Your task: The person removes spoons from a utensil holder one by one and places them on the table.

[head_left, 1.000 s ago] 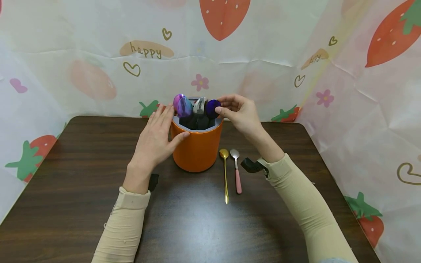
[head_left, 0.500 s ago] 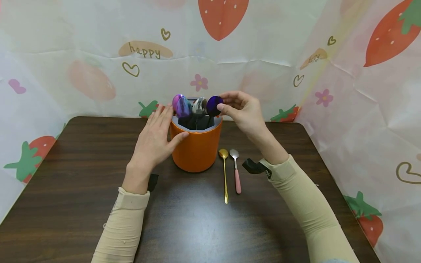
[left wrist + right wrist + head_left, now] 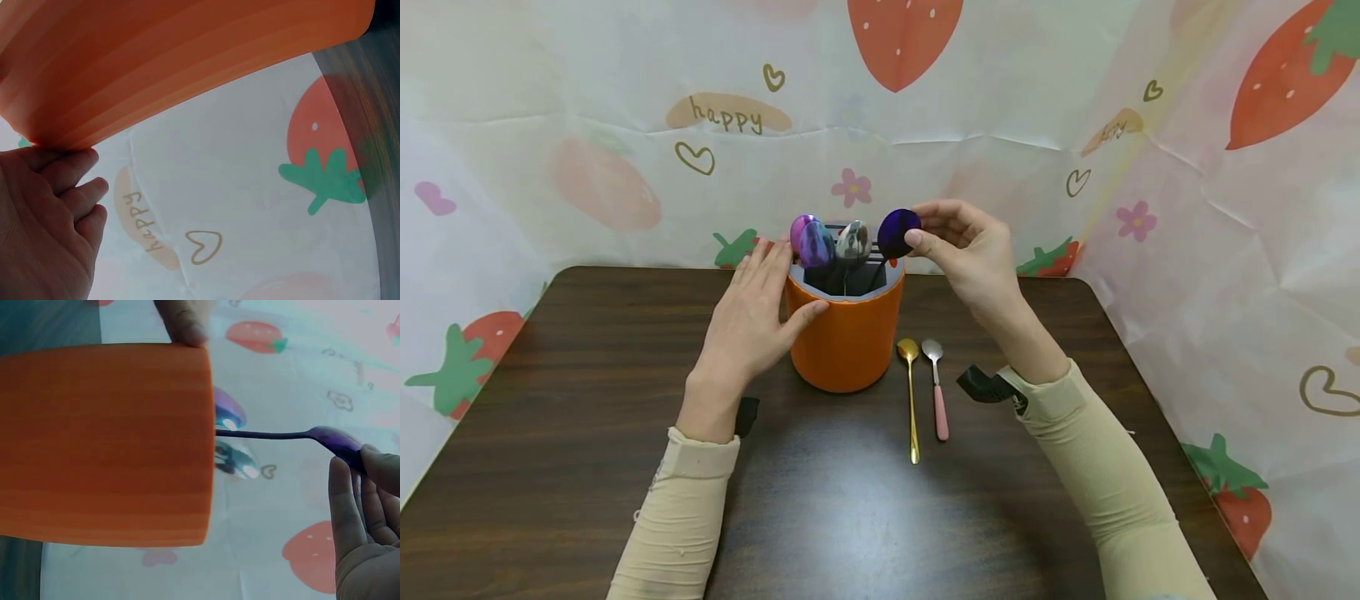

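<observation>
An orange cylindrical holder (image 3: pixel 846 346) stands upright on the table, with several spoons in it, bowls up. My left hand (image 3: pixel 748 312) rests against its left side, fingers extended and thumb at the front rim. With thumb and fingertips my right hand (image 3: pixel 973 254) pinches the bowl of a dark purple spoon (image 3: pixel 897 233). In the right wrist view the purple spoon's (image 3: pixel 269 435) thin handle runs down into the holder, its lower end hidden. Iridescent purple-blue spoons (image 3: pixel 817 244) and a silver spoon (image 3: pixel 854 242) remain inside.
Just right of the holder, a gold spoon (image 3: pixel 907 350) and a pink-handled spoon (image 3: pixel 941 414) lie side by side on the dark wooden table (image 3: pixel 850 517). A patterned cloth backdrop (image 3: pixel 985 108) stands behind the table and along its sides.
My right hand has lifted the purple spoon upward and to the right, so more of its handle shows above the rim. The left hand stays at the holder.
</observation>
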### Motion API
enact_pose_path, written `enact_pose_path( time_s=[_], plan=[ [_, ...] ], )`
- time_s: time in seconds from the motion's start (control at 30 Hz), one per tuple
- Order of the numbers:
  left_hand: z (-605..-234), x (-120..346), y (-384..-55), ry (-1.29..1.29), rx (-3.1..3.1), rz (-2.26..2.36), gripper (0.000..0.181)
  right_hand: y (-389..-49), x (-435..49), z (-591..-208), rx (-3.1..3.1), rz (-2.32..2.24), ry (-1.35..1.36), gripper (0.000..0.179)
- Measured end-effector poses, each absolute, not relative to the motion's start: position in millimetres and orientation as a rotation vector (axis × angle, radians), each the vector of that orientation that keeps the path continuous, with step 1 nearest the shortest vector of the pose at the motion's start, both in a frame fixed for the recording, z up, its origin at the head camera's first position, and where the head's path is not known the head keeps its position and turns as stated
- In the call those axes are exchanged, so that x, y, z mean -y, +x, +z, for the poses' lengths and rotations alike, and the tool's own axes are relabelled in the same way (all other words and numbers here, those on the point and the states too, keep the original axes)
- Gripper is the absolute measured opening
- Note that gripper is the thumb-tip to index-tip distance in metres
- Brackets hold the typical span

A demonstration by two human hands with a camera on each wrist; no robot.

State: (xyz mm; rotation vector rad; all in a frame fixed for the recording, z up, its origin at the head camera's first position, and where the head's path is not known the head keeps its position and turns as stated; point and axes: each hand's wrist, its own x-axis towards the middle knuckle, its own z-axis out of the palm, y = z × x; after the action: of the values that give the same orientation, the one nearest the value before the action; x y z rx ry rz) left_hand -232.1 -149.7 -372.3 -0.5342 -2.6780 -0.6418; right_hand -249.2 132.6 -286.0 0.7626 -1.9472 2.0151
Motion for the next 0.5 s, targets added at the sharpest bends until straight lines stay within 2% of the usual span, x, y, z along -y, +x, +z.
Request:
enact_pose_path(
  time_s=[0.5],
  plan=[
    [-372.6, 150.3, -232.6, -0.533, 2.672, -0.643, 0.093, -235.4, -142.4, -270.4, 1.742, 2.018, 0.818, 0.027]
  ],
)
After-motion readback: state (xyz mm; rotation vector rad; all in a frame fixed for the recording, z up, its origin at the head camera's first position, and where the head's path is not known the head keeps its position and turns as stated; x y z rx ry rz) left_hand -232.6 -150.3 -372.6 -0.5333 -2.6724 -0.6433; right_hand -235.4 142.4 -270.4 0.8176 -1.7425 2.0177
